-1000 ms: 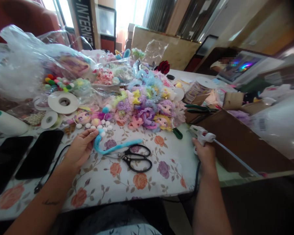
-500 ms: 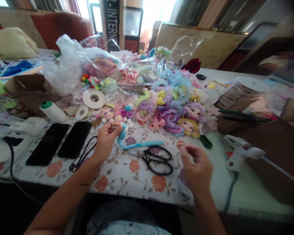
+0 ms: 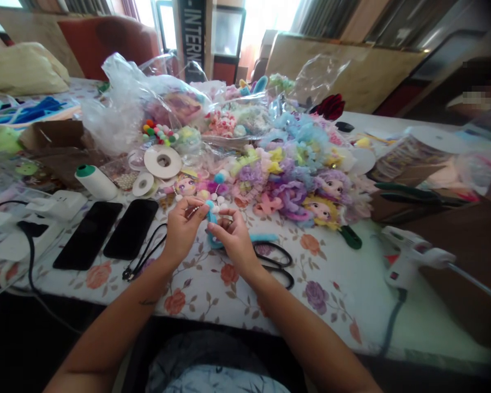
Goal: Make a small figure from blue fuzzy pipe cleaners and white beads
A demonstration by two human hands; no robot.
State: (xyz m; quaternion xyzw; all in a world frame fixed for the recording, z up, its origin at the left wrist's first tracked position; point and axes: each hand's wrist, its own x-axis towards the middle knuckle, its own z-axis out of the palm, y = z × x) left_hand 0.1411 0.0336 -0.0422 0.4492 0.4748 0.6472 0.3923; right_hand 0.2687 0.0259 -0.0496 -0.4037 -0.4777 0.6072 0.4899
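My left hand pinches the top end of a light blue fuzzy pipe cleaner, close to small white beads. My right hand has its fingers closed on the same pipe cleaner just to the right, so both hands meet above the flowered tablecloth. The pipe cleaner's tail runs right along the cloth. Black scissors lie partly under my right wrist. A white glue gun lies at the right, apart from both hands.
A heap of pastel fabric flowers and doll heads fills the table's back. Two black phones, ribbon spools, a thread cone, plastic bags, a power strip and green pliers surround it.
My right hand let go of the glue gun, which now lies on the table, and moved left to join my left hand on the pipe cleaner. The camera turned left.
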